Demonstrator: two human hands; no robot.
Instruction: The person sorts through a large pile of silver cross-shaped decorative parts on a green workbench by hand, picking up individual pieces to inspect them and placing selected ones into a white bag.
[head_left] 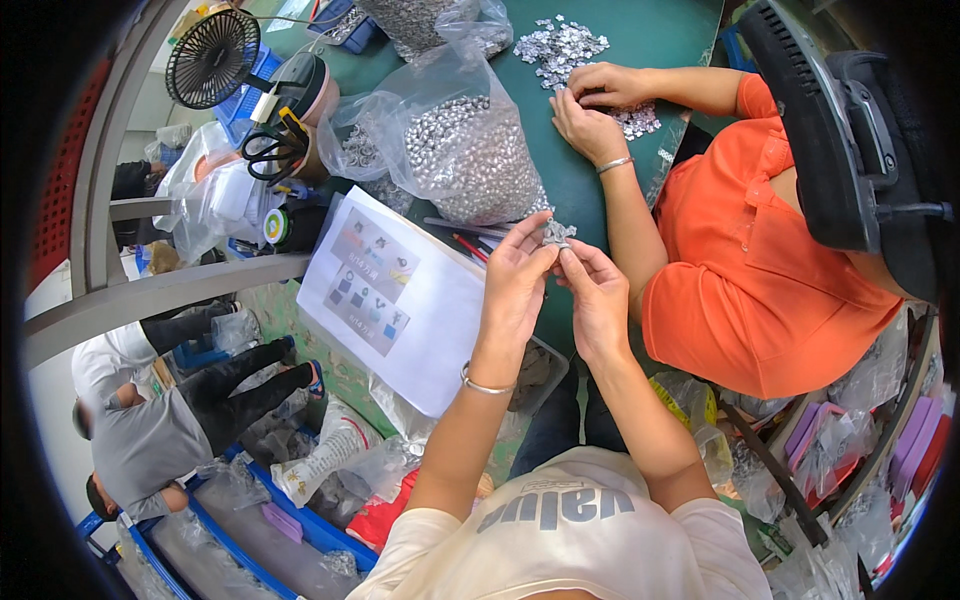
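Observation:
A small silver-grey metal casting is pinched between my two hands, above the edge of the green table. My left hand grips it from the left with thumb and fingers, and a bangle circles that wrist. From the right, my right hand has its thumb and fingertips closed on the same piece. Its exact shape is partly hidden by my fingers. Just beyond my hands stands a clear plastic bag full of small silvery metal pieces. Left of my wrist lies a white printed sheet with pictures of parts.
At the right a co-worker in an orange shirt handles small metal pieces beside a loose pile on the green table. A black fan and a cup of tools stand at the left. Blue bins line the lower left.

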